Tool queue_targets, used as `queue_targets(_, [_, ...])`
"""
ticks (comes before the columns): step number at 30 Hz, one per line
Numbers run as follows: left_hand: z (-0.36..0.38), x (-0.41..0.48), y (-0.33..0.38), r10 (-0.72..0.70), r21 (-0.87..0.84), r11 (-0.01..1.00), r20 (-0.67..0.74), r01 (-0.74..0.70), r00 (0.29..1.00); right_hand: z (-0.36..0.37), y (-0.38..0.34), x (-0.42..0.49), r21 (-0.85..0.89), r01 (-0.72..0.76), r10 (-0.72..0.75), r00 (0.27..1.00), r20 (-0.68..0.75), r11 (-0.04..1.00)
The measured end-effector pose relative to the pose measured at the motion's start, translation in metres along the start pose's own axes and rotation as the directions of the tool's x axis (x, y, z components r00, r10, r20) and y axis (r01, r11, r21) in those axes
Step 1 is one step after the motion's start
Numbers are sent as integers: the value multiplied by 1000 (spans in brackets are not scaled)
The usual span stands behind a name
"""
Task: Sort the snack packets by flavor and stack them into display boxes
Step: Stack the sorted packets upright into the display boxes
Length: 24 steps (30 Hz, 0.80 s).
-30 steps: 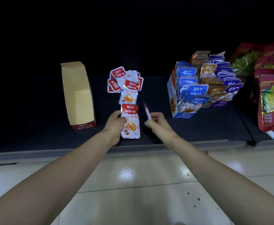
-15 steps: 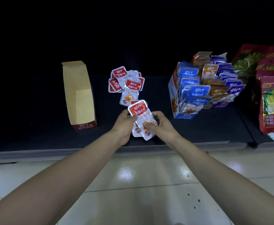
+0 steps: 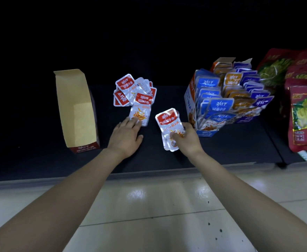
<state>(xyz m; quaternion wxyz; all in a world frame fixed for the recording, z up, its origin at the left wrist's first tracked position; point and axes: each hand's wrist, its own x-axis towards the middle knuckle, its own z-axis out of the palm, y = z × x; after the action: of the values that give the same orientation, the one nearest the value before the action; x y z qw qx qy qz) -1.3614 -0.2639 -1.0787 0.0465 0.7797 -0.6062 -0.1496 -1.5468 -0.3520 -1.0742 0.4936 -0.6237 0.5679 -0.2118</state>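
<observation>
Looking at the small stack of red-topped silver foil snack packets (image 3: 168, 124) in the right hand (image 3: 189, 140), how do you think they handle? asks the first.

Light and thin, I judge, says the second, with slick foil faces that could slide over one another. The sealed rims look stiffer than the soft middles. Pinching across the lower end, where the thumb and curled fingers clamp the stack now, seems sound to me.

Where is it exactly?

Over the dark shelf (image 3: 40, 160), between the loose pile of red-and-silver packets (image 3: 131, 88) and the blue-and-white cardboard display box full of blue packets (image 3: 190, 99). Whether its lower edge touches the shelf, I cannot tell.

And the left hand (image 3: 126, 137)?

It grips nothing. The fingers lie stretched and spread, their tips resting on the nearest single packet (image 3: 140, 113) at the pile's front edge. A flat foil piece like that probably needs sliding, or an edge lifted, before it can be pinched.

And the target?

I take it to be the empty brown cardboard display box (image 3: 76, 110), standing to the left, apart from both hands.
</observation>
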Motion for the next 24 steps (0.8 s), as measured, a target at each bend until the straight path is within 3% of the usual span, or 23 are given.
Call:
queue_targets(4, [6,-15,-3,94,-129,984,-218,-124,971,2,1,3,165,-75,73,997,18,983])
queue_targets(7, [6,-18,-2,-37,-257,965,-330,-52,943,8,-1,3,211,-105,97,994,50,972])
queue_targets(11, [5,-10,10,-294,-273,928,-122,253,948,20,-1,2,155,-119,108,991,79,981])
queue_targets(14, [4,-2,21,-337,-380,877,-47,295,940,27,-2,1,45,-88,84,992,91,995])
queue_targets(17, [5,2,27,-359,-623,711,80,327,930,28,-1,-1,66,-80,75,994,77,995])
queue_targets(21, [2,-7,29,-368,-899,319,174,299,914,24,-3,-8,222,-82,62,993,98,972])
queue_targets(24, [-14,-17,31,-301,-947,215,169,239,939,25,-13,-14,365,-104,46,985,166,925])
